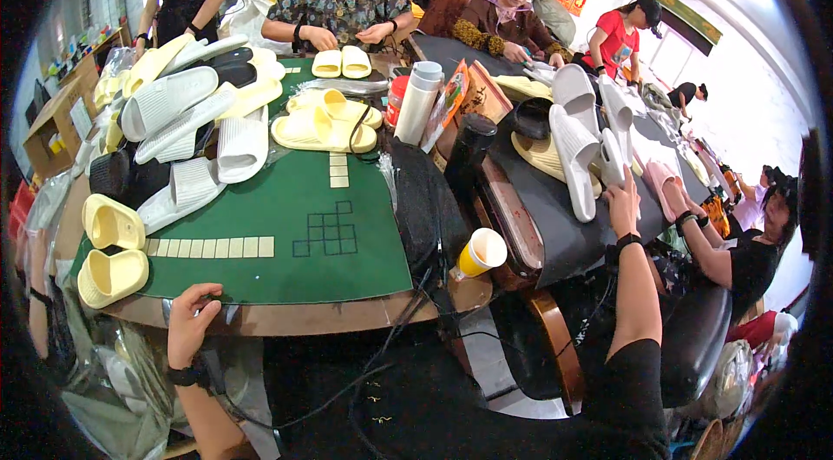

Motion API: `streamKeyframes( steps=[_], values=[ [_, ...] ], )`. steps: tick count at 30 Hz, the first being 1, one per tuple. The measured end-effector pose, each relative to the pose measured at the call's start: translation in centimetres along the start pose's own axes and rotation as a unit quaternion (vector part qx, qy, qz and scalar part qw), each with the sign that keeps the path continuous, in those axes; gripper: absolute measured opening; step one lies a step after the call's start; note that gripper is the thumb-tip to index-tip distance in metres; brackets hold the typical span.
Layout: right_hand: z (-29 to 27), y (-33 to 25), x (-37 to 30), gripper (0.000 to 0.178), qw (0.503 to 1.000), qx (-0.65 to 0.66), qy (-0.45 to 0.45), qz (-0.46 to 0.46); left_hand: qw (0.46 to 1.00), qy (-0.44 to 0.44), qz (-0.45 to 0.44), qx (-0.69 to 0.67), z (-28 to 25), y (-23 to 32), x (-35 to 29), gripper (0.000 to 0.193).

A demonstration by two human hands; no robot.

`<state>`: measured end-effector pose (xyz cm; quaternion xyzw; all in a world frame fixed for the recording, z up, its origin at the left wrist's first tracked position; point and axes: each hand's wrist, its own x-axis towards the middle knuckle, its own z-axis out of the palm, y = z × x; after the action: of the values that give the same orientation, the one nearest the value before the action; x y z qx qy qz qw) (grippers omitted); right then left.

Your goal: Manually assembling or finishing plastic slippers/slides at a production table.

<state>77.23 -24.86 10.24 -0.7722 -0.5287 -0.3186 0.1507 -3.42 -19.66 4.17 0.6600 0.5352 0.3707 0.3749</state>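
My left hand [193, 321] is over the front edge of the green-topped table [234, 282], thumb apart from loosely bent fingers and nothing in it. Near it, a pair of pale yellow slippers, one [114, 221] above the other [113, 276], lies at the table's left edge. Stretched far to the right, my right hand [623, 207] grips the near end of a white slipper [611, 158] at the dark table [568, 230]. Beside that slipper lie another white slipper [574, 161] and a grey-white one [573, 95]. My fingers partly hide the grip.
A heap of white, black and yellow slippers [178, 104] covers the table's left side. A yellow cup [480, 253], a black bottle [471, 147] and a white tumbler [419, 101] stand between the tables. Black cables [373, 373] hang in front. Several people work around.
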Motion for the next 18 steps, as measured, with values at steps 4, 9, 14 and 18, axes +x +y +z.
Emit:
streamKeyframes(
  steps=[4,9,14,18],
  values=[
    [-0.9,1.2,0.8,0.014,0.997,0.016,0.068,0.023,0.999,0.001,0.014,-0.033,0.2,-0.3,0.1,0.027],
    [-4.5,3.2,1.3,0.01,0.985,0.06,0.151,0.065,0.999,-0.006,0.024,-0.033,1.0,0.8,0.6,0.027],
    [-11.5,0.6,3.3,0.015,0.969,0.145,0.173,0.1,0.998,-0.024,0.045,-0.027,1.7,1.3,0.9,0.027],
    [-16.8,-0.2,4.7,0.014,0.942,0.233,0.229,0.072,0.995,-0.041,0.08,-0.038,2.2,1.2,1.6,0.027]
  ],
)
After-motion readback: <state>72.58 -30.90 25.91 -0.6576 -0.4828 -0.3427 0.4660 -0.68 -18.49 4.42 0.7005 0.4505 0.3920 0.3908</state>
